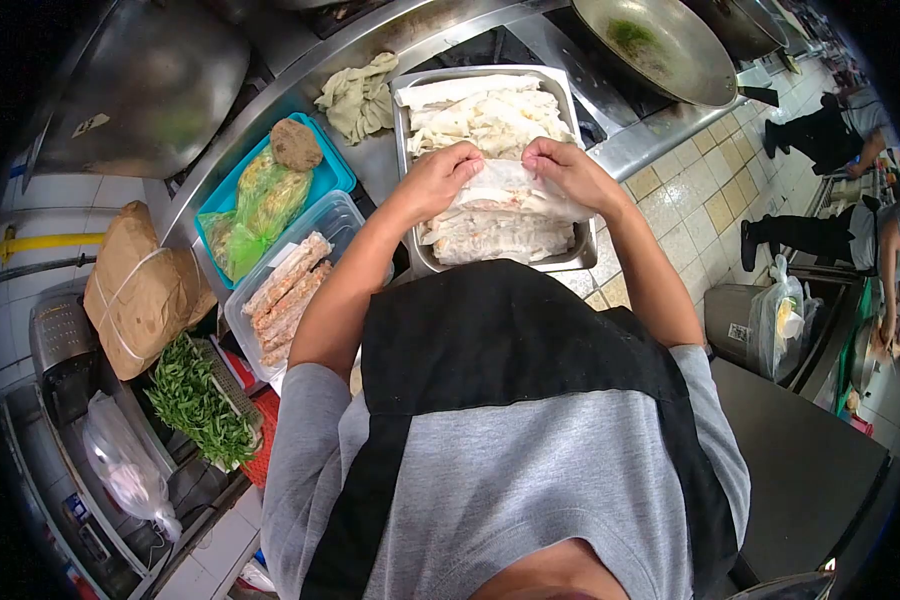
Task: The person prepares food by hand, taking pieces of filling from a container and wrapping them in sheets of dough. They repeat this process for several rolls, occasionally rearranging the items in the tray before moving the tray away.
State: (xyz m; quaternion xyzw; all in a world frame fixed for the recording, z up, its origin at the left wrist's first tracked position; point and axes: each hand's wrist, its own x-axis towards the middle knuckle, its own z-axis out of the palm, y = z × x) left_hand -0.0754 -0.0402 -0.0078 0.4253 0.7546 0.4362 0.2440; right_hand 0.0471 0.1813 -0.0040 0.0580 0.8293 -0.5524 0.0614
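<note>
My left hand (442,180) and my right hand (573,177) are closed, pinching a thin, whitish, translucent wrapper sheet (505,178) between them. The sheet lies over a metal tray (403,110) full of pale food. Just below my hands, wrapped rolls (500,238) rest side by side at the tray's near end. Beyond my fingers sits a pile of crumpled white sheets (495,122). Left of my left forearm, a clear plastic container (238,325) holds several long rolls with orange-pink filling (288,300). What lies directly under the sheet is partly hidden.
A blue tray (342,172) with bagged greens stands left, near a crumpled cloth (360,98). Brown paper parcel (135,290) and leafy greens (198,400) are farther left. A wok (660,50) sits on the stove at upper right. Two people stand at far right.
</note>
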